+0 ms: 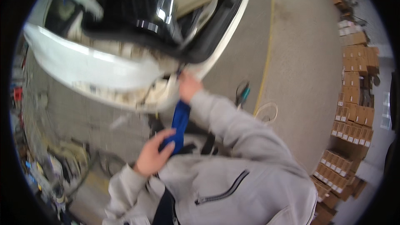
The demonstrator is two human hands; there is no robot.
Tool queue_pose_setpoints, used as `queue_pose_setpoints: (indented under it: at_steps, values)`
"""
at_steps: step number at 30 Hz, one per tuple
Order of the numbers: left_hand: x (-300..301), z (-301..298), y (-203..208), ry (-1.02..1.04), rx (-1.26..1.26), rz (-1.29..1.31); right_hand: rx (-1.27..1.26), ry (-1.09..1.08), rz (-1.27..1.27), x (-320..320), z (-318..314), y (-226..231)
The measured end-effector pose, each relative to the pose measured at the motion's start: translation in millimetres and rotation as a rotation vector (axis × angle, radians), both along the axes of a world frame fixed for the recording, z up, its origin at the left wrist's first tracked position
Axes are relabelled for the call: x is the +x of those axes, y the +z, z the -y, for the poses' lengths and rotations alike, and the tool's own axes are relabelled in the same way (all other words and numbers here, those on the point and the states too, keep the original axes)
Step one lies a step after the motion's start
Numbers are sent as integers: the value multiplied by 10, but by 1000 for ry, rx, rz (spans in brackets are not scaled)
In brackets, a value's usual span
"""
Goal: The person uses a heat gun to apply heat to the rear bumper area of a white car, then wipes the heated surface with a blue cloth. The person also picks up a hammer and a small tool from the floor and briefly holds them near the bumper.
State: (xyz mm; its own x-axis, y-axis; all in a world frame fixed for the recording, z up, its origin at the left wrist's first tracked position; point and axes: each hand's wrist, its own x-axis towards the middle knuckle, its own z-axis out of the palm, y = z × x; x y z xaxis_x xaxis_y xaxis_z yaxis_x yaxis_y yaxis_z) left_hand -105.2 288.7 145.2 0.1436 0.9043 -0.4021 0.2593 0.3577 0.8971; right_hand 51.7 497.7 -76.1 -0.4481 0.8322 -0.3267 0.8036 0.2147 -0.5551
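Note:
A white car body (96, 64) fills the upper left, with dark trim and bare cream metal along its near end. My right hand (190, 86) reaches to the corner of that body, fingers closed beside a small dark part; what they hold is hidden and blurred. Below it runs a long blue thing (180, 121), like a strap or a strip of cloth, narrow and upright in the picture. My left hand (155, 153) is next to its lower end, thumb and fingers apart, the fingertips close to or touching the blue.
Stacked cardboard boxes (354, 87) line the right side. A teal-handled tool (245, 94) and a pale looped cable (273, 107) lie on the floor near a yellow line (264, 77). Assorted gear (58, 175) clutters the lower left.

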Motion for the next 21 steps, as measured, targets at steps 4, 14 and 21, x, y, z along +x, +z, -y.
queue_pose_setpoints:
  at_steps: [4,14,21]
  values:
    - [5,-58,-10,27,-128,113,177,454,-109,-116,212,142]
    - [-64,11,-141,50,-88,144,319,161,-35,237,-240,261]
    - [-74,24,-158,52,-88,194,385,360,-43,79,-32,167]
